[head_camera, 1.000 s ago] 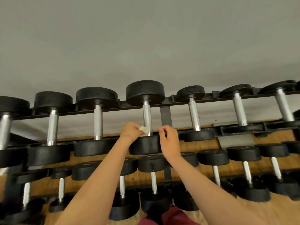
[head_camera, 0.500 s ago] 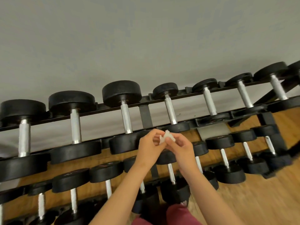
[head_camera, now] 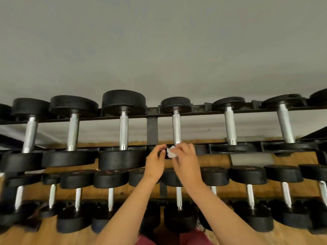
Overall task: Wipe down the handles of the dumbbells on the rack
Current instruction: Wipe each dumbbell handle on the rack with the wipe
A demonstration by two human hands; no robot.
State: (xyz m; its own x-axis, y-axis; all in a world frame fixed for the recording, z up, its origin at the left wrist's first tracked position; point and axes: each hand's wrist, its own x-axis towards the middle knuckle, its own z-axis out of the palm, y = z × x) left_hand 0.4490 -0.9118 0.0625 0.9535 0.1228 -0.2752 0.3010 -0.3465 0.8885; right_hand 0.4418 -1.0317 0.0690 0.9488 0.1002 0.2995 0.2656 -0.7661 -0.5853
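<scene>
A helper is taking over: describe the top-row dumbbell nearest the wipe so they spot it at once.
Find the black vertical centre strut. On the top row, the dumbbell immediately right of it is yours. Its handle ends at the right hand holding a white wipe, and its far head is smaller than its left neighbour's.

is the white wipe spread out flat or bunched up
Bunched up: the white wipe is a crumpled wad, pinched by the right hand.

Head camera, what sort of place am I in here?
Likely a gym's weight area: a long black rack holds rows of round-headed dumbbells, above a wooden floor, against a plain grey wall.
</scene>
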